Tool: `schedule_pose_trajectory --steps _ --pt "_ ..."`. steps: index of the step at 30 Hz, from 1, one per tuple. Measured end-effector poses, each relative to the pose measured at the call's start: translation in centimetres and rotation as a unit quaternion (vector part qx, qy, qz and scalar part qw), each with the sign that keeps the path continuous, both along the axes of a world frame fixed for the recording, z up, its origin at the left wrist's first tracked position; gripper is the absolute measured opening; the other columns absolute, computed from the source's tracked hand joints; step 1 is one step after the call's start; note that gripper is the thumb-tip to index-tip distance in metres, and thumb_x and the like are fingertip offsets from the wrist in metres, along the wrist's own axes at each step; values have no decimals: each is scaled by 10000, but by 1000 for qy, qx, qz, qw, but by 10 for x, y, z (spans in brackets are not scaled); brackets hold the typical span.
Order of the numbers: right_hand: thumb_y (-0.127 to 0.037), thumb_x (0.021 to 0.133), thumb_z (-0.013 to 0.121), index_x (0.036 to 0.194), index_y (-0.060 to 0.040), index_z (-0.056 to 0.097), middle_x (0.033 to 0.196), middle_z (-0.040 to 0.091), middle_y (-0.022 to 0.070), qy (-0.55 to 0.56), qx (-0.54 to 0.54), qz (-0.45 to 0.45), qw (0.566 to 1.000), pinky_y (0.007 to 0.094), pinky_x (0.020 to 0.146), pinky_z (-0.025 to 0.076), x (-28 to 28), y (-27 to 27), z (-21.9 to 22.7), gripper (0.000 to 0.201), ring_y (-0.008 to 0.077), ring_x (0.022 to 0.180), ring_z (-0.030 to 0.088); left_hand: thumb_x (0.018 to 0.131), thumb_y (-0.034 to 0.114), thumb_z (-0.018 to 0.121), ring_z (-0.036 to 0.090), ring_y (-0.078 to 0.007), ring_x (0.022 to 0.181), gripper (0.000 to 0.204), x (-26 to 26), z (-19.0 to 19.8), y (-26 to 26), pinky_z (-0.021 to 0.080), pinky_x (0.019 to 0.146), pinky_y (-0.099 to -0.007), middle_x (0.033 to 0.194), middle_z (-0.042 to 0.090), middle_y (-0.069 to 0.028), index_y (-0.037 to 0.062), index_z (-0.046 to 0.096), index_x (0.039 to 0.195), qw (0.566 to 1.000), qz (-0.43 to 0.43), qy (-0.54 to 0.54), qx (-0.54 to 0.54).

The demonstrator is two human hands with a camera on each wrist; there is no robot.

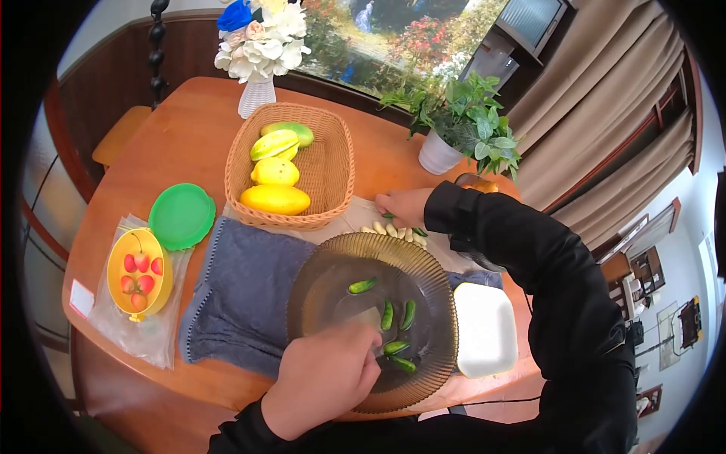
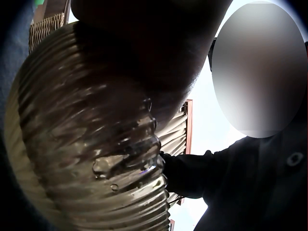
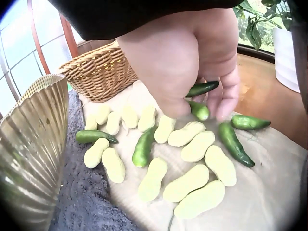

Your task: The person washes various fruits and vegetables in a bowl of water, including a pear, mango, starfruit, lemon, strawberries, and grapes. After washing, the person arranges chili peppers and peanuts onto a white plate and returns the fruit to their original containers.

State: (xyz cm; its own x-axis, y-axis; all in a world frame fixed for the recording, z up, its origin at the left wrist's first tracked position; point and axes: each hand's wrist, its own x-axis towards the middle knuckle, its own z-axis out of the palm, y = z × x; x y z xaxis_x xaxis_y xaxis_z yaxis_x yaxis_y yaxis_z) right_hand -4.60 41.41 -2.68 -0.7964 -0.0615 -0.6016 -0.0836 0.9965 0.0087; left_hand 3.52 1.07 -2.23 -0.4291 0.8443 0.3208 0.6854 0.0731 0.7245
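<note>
1. Wood, smooth and orange-brown, makes the table (image 1: pixel 189 132).
2. Tan curtains (image 1: pixel 590 113) hang on the right, and a big garden picture (image 1: pixel 412 34) is behind the table.
3. White flowers (image 1: pixel 261 53) with a blue one stand in a white vase (image 1: pixel 258 98); a leafy plant (image 1: pixel 484 125) sits in a white pot (image 1: pixel 440 155).
4. A woven basket (image 1: pixel 340 151) holds yellow and green fruits (image 1: pixel 276 198).
5. On the left are a green lid (image 1: pixel 181 216) and a yellow bowl (image 1: pixel 116 272) with red fruits (image 1: pixel 142 262).
6. A big, ribbed glass bowl (image 1: pixel 439 303) is on a blue cloth (image 1: pixel 234 287), with a white tray (image 1: pixel 488 333) just beside it.
7. Five green peppers (image 1: pixel 409 314) are inside the glass bowl. They are small, thin and shiny.
8. More peppers (image 3: pixel 143 148) lie on a tan cloth (image 3: pixel 264 183), near pale, bumpy peanuts (image 3: pixel 186 183).
9. The right hand (image 1: pixel 406 206) pinches a pepper (image 3: pixel 204 88) between thumb and fingers, over the tan cloth.
10. The left hand (image 1: pixel 321 371) is over the glass bowl with bent fingers. It is blurry, so I cannot tell if it holds anything.
</note>
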Motion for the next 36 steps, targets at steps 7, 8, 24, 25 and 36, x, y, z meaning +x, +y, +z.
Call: schedule_pose_trajectory --steps 7,8,24,25,36 --pt "-300 1037 674 1339 -43 534 1143 715 246 52 -112 2 992 518 946 549 0 -3 -11 421 426 1092 698 910 149 725 760 -328 841 183 1 0 1 583 674 -443 926 763 -89 128 704 1090 1000 9 0 5" --pt "-300 1037 674 1339 -43 534 1143 715 246 51 -112 3 992 518 946 549 1 -10 -8 421 426 1092 698 908 149 727 761 -327 843 188 1 0 1 584 674 -442 931 765 -89 128 706 1094 1000 9 1 5" --pt "-107 1023 669 1437 -170 478 1241 663 246 29 -139 182 973 524 960 553 1 -22 -12 460 449 1162 678 921 172 741 767 -306 844 188 1 2 2 587 666 -436 950 770 -76 128 711 1102 999 13 9 -31" --pt "-110 1050 626 1438 -185 500 1253 657 245 12 -130 190 973 527 968 558 -1 -23 -11 415 453 1177 677 921 172 741 767 -306 844 188 1 1 2 587 666 -436 950 770 -76 128 711 1102 999 14 7 -32" --pt "-197 1072 626 1230 -93 560 1078 693 210 -10 -129 145 981 518 874 539 -4 -25 -3 201 456 1027 677 926 177 743 767 -310 840 193 0 3 1 593 673 -427 982 773 -83 126 711 1109 999 10 11 -42"
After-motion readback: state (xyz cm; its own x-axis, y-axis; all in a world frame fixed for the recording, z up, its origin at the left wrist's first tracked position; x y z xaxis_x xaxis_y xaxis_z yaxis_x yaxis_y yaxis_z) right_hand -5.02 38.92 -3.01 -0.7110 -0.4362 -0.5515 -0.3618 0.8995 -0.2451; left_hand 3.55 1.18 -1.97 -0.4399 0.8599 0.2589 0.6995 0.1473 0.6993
